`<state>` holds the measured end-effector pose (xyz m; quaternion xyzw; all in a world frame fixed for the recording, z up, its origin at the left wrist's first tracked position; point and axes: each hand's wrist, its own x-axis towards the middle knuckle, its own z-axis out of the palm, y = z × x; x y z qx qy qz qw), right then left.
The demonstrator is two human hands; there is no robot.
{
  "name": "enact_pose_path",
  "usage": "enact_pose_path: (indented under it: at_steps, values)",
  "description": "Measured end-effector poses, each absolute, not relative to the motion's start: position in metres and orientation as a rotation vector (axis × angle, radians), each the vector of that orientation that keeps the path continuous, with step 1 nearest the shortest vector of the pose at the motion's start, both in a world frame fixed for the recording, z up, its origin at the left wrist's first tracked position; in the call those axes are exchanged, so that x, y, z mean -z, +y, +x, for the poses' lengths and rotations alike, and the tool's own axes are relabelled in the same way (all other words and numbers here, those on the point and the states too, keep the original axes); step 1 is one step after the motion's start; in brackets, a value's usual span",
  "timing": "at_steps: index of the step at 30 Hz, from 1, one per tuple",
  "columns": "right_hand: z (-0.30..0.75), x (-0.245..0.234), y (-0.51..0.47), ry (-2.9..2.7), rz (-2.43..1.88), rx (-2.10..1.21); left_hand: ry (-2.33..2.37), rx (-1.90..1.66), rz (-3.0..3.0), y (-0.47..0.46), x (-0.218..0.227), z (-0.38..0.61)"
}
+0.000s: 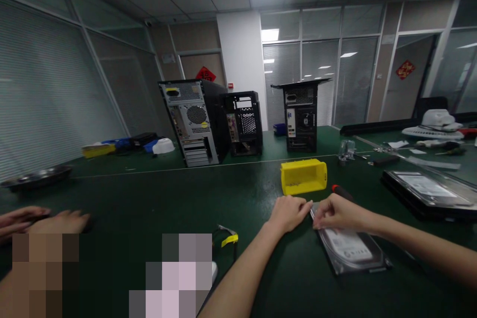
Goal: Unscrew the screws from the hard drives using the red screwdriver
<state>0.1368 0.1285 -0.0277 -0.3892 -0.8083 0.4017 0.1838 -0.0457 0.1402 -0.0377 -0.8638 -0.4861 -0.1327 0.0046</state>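
Observation:
A silver hard drive [350, 248] with a white label lies flat on the green table, its edges glossy as if covered in clear plastic. At its far left corner, my left hand [288, 213] rests on the table with bent fingers, and the thumb and forefinger meet that corner. My right hand [333, 212] is closed in a pinch over the drive's far end; its fingertips hide what exactly lies between them. Behind that hand is a screwdriver [343, 192] with a red tip on its handle. Just beyond my hands stands a yellow bin [303, 177] on its side, with small bits inside.
Computer cases [194, 121] stand along the table's far part. More drives [428, 191] are stacked at right, near a white cap [439, 121]. Another person's hands [59, 222] are at far left, near a dark round tray [37, 178]. A cable with a yellow tag [229, 240] lies left of my forearm.

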Motion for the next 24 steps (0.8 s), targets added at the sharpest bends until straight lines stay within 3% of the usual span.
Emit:
enact_pose_path:
  at_steps: [24]
  values:
    - [0.145, 0.013, 0.099, -2.301, -1.123, -0.821, -1.580, 0.410, -2.701, 0.139, 0.040, -0.044]
